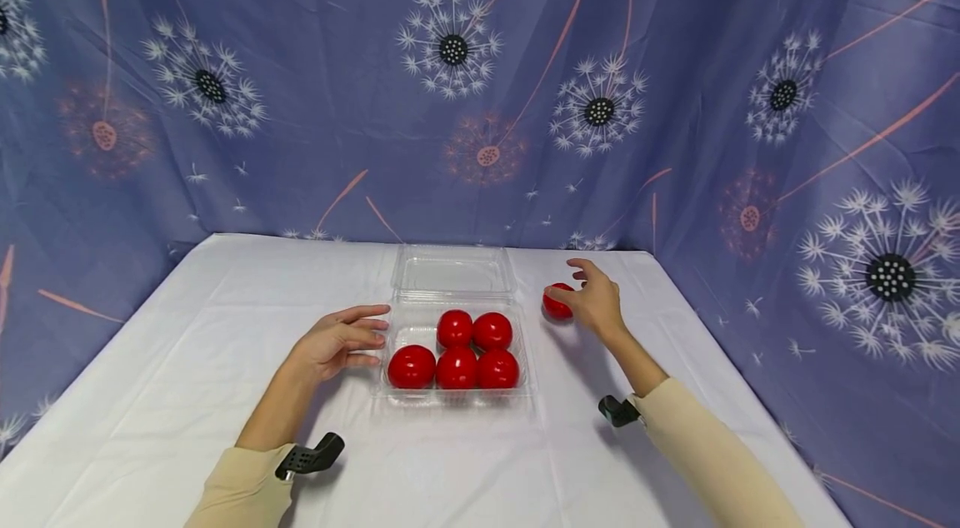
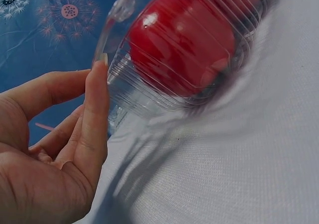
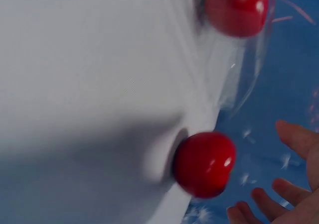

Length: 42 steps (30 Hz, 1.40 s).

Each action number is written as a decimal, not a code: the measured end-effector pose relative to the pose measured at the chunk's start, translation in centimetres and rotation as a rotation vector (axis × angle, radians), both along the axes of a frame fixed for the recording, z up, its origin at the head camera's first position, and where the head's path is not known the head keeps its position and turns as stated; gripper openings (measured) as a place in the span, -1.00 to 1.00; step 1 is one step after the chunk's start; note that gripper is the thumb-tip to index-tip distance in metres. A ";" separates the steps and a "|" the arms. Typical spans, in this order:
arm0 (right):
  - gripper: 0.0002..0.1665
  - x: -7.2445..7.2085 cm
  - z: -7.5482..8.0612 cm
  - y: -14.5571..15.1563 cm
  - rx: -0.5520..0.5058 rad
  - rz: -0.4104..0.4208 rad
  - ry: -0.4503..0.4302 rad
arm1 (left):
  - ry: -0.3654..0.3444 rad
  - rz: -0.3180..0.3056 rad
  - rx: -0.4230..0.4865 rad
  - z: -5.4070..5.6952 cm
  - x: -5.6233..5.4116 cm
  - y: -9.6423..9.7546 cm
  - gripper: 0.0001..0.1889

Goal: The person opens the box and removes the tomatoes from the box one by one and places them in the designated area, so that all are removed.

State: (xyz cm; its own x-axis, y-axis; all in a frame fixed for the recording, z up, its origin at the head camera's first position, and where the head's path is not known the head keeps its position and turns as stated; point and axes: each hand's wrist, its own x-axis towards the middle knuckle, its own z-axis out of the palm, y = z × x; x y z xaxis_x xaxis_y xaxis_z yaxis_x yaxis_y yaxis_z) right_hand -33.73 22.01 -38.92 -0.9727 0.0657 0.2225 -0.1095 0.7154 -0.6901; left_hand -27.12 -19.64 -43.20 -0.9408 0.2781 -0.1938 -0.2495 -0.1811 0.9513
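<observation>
A clear plastic clamshell box sits mid-table with its lid folded back. Inside are several glossy red tomatoes, two behind and the others along the front; the back left part holds none. My left hand is at the box's left side, fingers extended, fingertips right at the rim in the left wrist view. To the right of the box, a single tomato rests on the table. Over it is my right hand, fingers spread; the right wrist view shows a gap between fingers and tomato.
White cloth covers the table. Blue curtains printed with dandelions stand behind it and along both sides. Each wrist carries a black camera mount at the sleeve's end.
</observation>
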 end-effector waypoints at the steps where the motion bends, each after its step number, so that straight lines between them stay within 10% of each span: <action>1: -0.18 0.2 0.2 -0.3 -0.003 0.011 -0.002 | -0.001 0.001 -0.001 0.0 0.0 0.0 -0.34; 23: -0.29 2.8 1.6 -9.4 -0.024 0.366 -0.070 | 0.010 -0.008 -0.010 0.6 -0.1 -0.5 -0.33; 42: -0.40 3.7 1.2 -11.7 0.058 0.461 -0.145 | 0.004 -0.018 -0.004 0.1 -0.2 -0.3 -0.33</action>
